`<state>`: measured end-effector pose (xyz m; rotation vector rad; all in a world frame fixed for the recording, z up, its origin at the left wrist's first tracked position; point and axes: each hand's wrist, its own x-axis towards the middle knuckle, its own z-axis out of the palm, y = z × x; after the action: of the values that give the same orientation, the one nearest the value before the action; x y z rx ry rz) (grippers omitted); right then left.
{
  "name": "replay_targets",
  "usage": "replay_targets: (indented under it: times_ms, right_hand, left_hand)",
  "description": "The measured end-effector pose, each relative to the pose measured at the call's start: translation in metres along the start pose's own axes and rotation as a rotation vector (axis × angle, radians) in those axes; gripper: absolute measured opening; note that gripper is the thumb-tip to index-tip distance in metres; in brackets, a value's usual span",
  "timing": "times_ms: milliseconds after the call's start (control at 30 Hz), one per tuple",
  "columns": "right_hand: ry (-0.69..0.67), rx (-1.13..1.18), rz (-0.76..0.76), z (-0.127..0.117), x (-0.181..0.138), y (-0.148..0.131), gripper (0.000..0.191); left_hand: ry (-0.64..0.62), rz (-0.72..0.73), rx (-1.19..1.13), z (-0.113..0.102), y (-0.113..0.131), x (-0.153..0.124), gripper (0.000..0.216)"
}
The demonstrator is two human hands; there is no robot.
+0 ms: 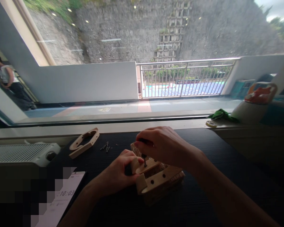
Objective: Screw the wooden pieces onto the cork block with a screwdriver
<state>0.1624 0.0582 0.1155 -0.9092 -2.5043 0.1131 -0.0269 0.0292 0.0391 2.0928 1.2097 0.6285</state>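
A light wooden assembly [157, 181] with dark round holes in its side rests on the dark table, partly over crinkled clear wrapping [177, 179]. My left hand [120, 168] is closed around its left end, thumb and fingers on a short wooden block [134, 164]. Above it, my right hand [162, 145] is wrapped round the dark handle of a screwdriver [144, 161]. The shaft points straight down with its lower end at a wooden bar of the assembly. The tip is not clearly visible, and my fingers hide most of the handle.
On the table's far left lie a curved wooden frame [85, 143] and several loose screws [106, 147]. A phone [66, 195] showing a timer is at the near left, beside a radiator [26, 154]. The windowsill holds a green cloth [222, 115], a tape roll [211, 124] and a white jug [251, 108].
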Motion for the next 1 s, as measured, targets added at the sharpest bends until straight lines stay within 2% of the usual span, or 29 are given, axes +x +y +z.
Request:
replay_targets:
  times_ms: [167, 367, 500, 767, 1000]
  right_hand:
    - [-0.044, 0.066, -0.078, -0.006, -0.001, -0.002, 0.023]
    - [0.009, 0.040, 0.014, 0.003, 0.003, 0.010, 0.027]
    - [0.031, 0.005, 0.045, 0.004, 0.002, 0.007, 0.026]
    - [-0.057, 0.048, -0.093, -0.004, -0.003, -0.007, 0.019]
    - [0.012, 0.024, 0.032, 0.006, 0.002, 0.009, 0.022]
  left_hand:
    - [-0.008, -0.005, 0.002, -0.001, 0.002, 0.001, 0.015]
    - [-0.004, -0.009, -0.014, 0.000, -0.001, -0.001, 0.029]
    - [0.001, -0.008, -0.004, 0.001, 0.000, -0.001, 0.028]
    - [0.015, -0.044, -0.017, -0.001, 0.004, -0.001, 0.015]
    - [0.020, 0.000, -0.011, 0.001, -0.003, 0.000, 0.030]
